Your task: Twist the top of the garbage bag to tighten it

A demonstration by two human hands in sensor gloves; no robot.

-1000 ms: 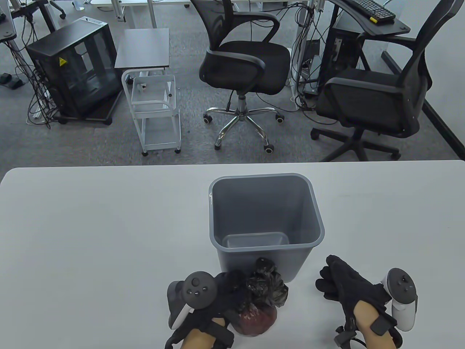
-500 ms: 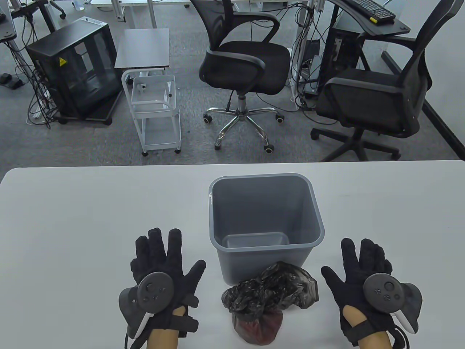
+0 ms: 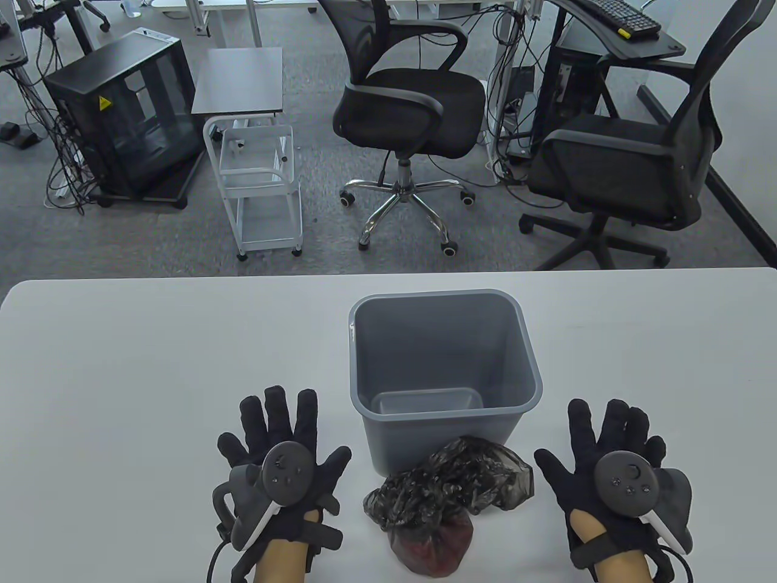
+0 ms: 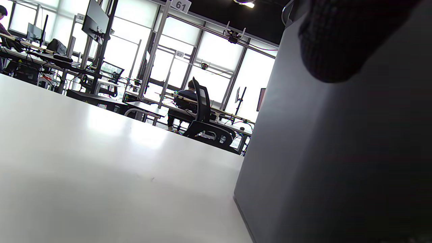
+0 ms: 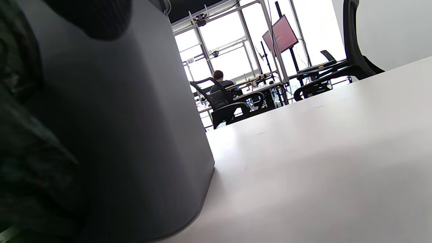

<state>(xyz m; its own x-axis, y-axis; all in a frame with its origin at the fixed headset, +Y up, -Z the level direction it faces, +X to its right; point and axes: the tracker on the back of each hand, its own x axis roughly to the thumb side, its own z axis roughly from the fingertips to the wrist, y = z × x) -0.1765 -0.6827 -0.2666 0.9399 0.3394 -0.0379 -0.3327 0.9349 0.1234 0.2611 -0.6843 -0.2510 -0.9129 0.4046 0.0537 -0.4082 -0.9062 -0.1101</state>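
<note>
A small black garbage bag [image 3: 438,504] with something reddish inside stands on the white table [image 3: 152,376], just in front of the grey bin [image 3: 442,370]. Its crumpled top spreads loosely to the right. My left hand [image 3: 284,452] lies flat on the table left of the bag, fingers spread, holding nothing. My right hand [image 3: 604,452] lies flat right of the bag, fingers spread, holding nothing. Neither hand touches the bag. The bag's edge shows dark at the left of the right wrist view [image 5: 23,135]. A gloved fingertip [image 4: 341,37] hangs in the left wrist view.
The grey bin stands open and empty mid-table, its wall filling the left wrist view [image 4: 337,152] and the right wrist view [image 5: 118,135]. Beyond the table's far edge are office chairs [image 3: 413,103], a white cart [image 3: 261,182] and a black cabinet [image 3: 124,115].
A second ago my left hand held the bag's gathered top. It let go and both hands moved out to lie flat either side; the bag's top has loosened and spread rightward.
</note>
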